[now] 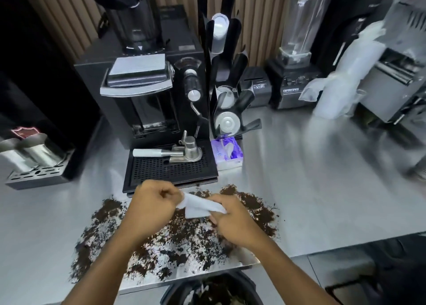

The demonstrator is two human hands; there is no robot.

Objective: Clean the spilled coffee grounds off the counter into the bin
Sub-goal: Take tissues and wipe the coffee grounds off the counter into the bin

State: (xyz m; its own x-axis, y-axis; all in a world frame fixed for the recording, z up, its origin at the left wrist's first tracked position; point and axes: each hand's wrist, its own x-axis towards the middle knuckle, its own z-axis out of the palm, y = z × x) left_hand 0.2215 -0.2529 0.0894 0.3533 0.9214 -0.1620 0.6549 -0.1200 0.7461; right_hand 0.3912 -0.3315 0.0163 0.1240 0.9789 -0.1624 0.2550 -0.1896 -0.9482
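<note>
Two hands hold a tissue above spilled coffee.

From the head camera: the left hand (153,206) and right hand (231,219) each pinch one end of a thin white paper tissue (198,206), stretched sideways between them. Dark brown coffee grounds (175,240) lie under both hands, along the shiny steel bench's (311,178) near edge. The round black bin (214,289) sits below that edge.

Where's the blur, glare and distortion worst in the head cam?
Head view: motion smear is heaviest at right, over the plastic-wrapped machine; fisheye bends the counter edge; glare streaks the steel counter; both hands, left hand and right hand, the tissue and the grounds stay fairly sharp.
</note>
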